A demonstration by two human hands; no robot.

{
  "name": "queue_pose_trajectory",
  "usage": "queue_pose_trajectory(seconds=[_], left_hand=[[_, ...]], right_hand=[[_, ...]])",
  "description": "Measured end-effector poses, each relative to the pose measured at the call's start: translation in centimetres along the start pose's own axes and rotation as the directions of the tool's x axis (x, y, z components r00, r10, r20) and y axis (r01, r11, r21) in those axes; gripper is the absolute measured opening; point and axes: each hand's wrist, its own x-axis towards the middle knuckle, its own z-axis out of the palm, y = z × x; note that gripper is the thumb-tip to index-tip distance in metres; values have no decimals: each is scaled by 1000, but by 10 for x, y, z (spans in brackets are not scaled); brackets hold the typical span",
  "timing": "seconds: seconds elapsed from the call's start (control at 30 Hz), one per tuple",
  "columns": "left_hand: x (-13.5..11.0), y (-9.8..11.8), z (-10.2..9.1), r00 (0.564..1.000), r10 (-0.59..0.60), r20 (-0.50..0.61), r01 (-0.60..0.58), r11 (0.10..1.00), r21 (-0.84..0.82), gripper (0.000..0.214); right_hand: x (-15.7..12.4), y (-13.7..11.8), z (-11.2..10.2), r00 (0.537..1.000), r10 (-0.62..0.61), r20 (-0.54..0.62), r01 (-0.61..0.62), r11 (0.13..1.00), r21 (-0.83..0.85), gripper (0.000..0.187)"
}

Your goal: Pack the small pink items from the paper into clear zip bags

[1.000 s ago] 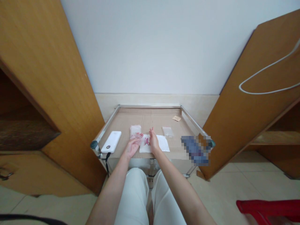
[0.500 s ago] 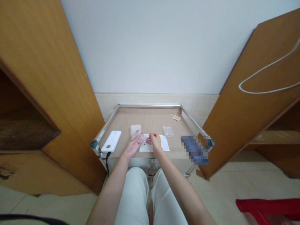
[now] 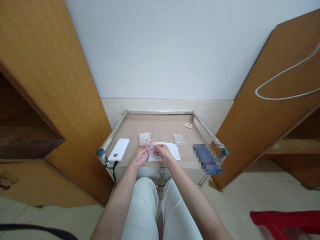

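"Start from the left of the worktop [image 3: 160, 125]."

"A white power bank [image 3: 119, 150], with a black cable [image 3: 114, 170] at its near end. Next, the left hand [image 3: 141, 155], fingers curled nearly closed on a clear plastic bag [image 3: 149, 144]. A stack of clear film packets [image 3: 144, 136] lies just beyond."

"And the right hand [image 3: 160, 151]?"

"Fingers drawn together at the bag's right side. Whether they grip film or something small, I cannot tell."

"What has changed?"

"Half a second ago that hand was over the white sheet [image 3: 173, 151], at a cluster of small pink pieces. It has since moved left to the bag, and the cluster no longer shows on the sheet's exposed part."

"Finding?"

"In my judgement, the work has passed from sheet to bag. The pieces' present place is unconfirmed; fingers cover that spot."

"Remaining items?"

"Right of the sheet, a flat clear packet [image 3: 179, 139]; farther back, a small tan card [image 3: 188, 125]; at the right edge, a pixelated item [image 3: 207, 160], unidentifiable."
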Motion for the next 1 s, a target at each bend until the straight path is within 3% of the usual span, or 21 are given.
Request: queue_pose_trajectory(seconds=[0.13, 0.27, 0.4, 0.6, 0.77, 0.9, 1.0], left_hand=[[-2, 2, 1, 1000, -12, 22, 12, 1000, -12, 23], [0, 3, 1, 997, -74, -10, 74, 996, -44, 14], [2, 4, 0, 984, -165, -64, 164, 986, -20, 20], [-1, 6, 1, 986, -164, -24, 164, 986, -1, 23], [-1, 7, 2, 989, -136, -59, 137, 990, 16, 24], [0, 3, 2, 992, -112, -63, 122, 975, 184, 17], [1, -1, 4, 994, -113, -13, 111, 940, 322, 18]], right_hand=[[-2, -2, -1, 995, 96, 23, -94, 994, -51, 8], [2, -9, -8, 1000, -3, -20, 2, 999, -41, 8], [11, -13, -16, 986, -162, -26, 156, 975, -160, 5], [22, -17, -22, 943, -325, -71, 302, 927, -222, 12], [18, -26, -25, 931, -356, 78, 360, 870, -336, 22], [9, -32, -27, 918, -255, 304, 369, 829, -420, 21], [5, -31, -27, 913, -231, 337, 369, 821, -435, 18]])
